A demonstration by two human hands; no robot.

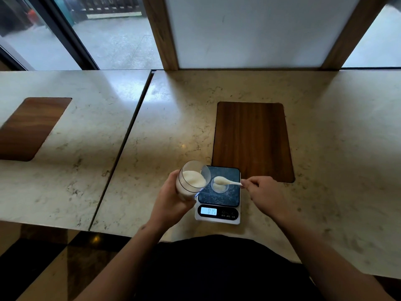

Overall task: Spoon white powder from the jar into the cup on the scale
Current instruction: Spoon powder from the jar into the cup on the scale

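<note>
Gripped in the left hand (171, 200), the tilted jar (192, 181) of white powder (193, 178) leans toward the scale (219, 200); the right hand (263, 192) pinches a loaded spoon (225, 181) over the small cup (219, 186) on its platform. Marble counter (325, 148) spreads wide right and far, bare around a wood inlay (251, 140); a seam (128, 140) runs left, windows (108, 35) beyond.

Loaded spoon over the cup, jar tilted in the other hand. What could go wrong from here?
1. The spoon is heaped and the cup is small, so powder may spill onto the scale platform when it tips.
2. The left hand holds the open jar tilted toward the scale, its mouth near the cup; more tilt could pour powder out.
3. The display is blurred, so overshooting the weight cannot be ruled out.
</note>
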